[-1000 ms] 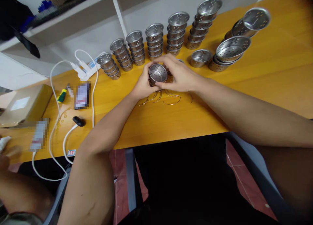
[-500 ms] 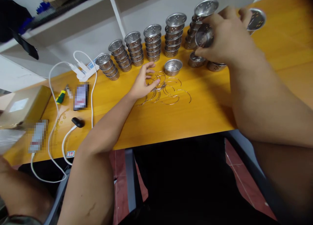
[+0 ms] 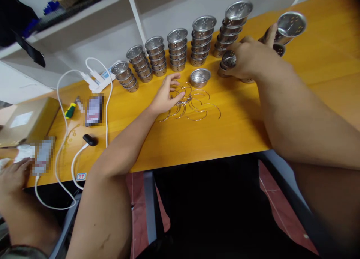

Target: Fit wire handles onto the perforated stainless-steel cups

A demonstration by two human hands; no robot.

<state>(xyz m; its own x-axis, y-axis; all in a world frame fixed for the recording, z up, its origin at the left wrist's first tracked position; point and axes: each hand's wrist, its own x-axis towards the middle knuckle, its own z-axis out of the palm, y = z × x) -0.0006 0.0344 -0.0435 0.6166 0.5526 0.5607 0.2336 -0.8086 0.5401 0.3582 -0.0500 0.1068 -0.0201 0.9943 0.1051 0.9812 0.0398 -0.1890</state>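
Observation:
My right hand grips a small perforated metal cup, with thumb and some fingers about its side. That cup sits on or in another cup standing on the table; the hand hides part of both. Beyond my fingers, a larger perforated cup tops a leaning stack, partly covered. My left hand rests palm down, fingers loosely apart, at the left side of a tangle of curved thin wires. Just past the wires stands a single shallow metal cup.
Several stacks of perforated cups line the back, below a white shelf. To the left lie a power strip, white cables, a phone, a green-yellow screwdriver and a cardboard box. Another person's hand is at far left.
My right hand has lowered the metal cup onto the cup standing below it. My left hand stays put. The other person's hand has come onto the table at far left.

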